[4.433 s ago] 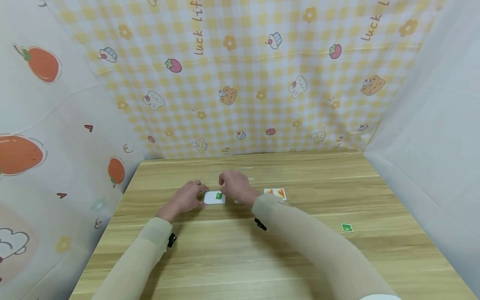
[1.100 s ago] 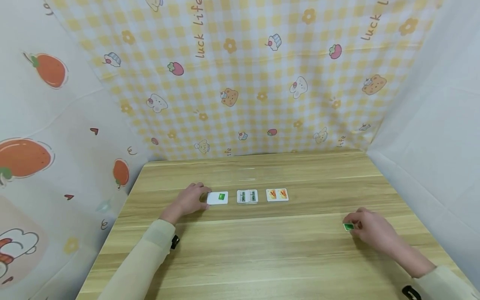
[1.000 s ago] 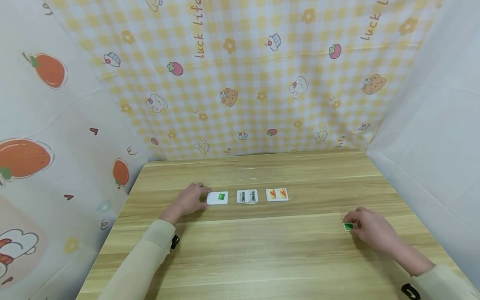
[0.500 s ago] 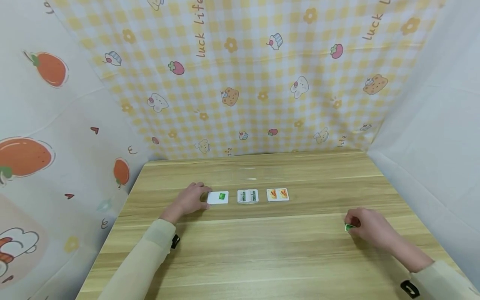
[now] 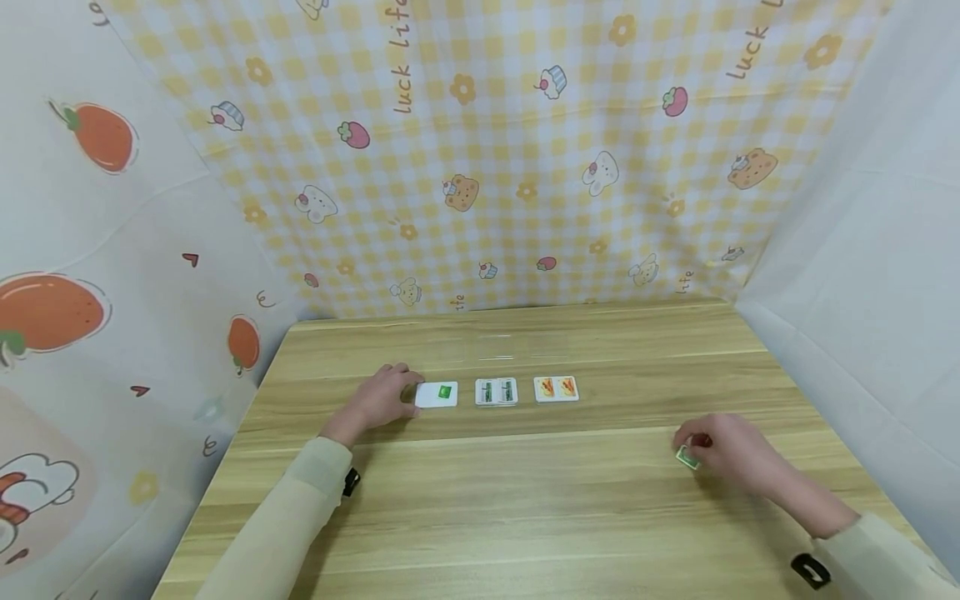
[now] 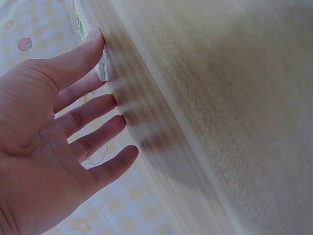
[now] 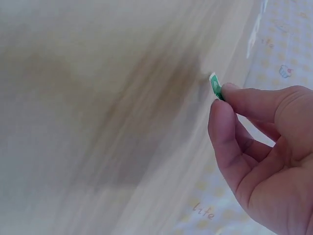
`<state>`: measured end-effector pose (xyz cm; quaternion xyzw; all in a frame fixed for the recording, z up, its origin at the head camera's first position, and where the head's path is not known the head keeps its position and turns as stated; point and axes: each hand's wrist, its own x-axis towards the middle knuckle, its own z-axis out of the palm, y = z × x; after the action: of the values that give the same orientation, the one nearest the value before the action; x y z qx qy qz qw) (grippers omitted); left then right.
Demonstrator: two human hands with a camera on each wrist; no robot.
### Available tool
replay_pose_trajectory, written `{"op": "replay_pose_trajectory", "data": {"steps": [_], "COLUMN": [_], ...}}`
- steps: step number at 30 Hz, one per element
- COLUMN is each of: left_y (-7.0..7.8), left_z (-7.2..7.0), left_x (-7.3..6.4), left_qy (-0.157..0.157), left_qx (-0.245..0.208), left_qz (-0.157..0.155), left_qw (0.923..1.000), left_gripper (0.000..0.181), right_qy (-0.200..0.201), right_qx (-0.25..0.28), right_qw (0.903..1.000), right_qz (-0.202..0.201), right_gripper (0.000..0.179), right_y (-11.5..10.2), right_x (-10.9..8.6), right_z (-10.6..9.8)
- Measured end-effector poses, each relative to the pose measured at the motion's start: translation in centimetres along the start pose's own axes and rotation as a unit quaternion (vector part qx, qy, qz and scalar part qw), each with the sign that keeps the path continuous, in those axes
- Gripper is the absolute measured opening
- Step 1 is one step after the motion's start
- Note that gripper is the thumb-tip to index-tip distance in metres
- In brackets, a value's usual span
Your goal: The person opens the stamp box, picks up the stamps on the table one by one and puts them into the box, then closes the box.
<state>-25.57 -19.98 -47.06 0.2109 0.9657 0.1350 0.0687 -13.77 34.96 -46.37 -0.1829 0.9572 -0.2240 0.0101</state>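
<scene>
My left hand holds the left end of a white card lying on the table, thumb at its near edge and index finger at its far edge. A small green square shows on the card's right half. In the left wrist view the thumb and index finger meet the card's edge, the other fingers spread loosely. My right hand pinches a small green card with a pale border between thumb and index finger, over the right side of the table. Its white-edged corner sticks out past the fingertips.
Right of the white card lie a card stack with two dark green pictures and another with two orange food pictures. Behind them is a clear, thin-edged item. Patterned cloth walls off the wooden table.
My right hand has gone from the middle of the table to the right, taken the small green card, and just now shifted it slightly left, turning it. The left hand stays at the white card.
</scene>
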Motion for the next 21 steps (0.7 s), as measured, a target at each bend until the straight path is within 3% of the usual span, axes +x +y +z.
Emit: {"op": "replay_pose_trajectory", "data": {"steps": [21], "left_y": [0.0], "left_z": [-0.1], "left_x": [-0.2], "left_qy": [-0.005], "left_qx": [0.000], "left_qz": [-0.002], "left_qw": [1.0000], "left_gripper": [0.061], "right_qy": [-0.003], "right_qx": [0.056], "right_qw": [0.9984], "right_qz": [-0.005], "right_gripper": [0.016], "right_y": [-5.1], "right_x": [3.8], "right_z": [0.5]}}
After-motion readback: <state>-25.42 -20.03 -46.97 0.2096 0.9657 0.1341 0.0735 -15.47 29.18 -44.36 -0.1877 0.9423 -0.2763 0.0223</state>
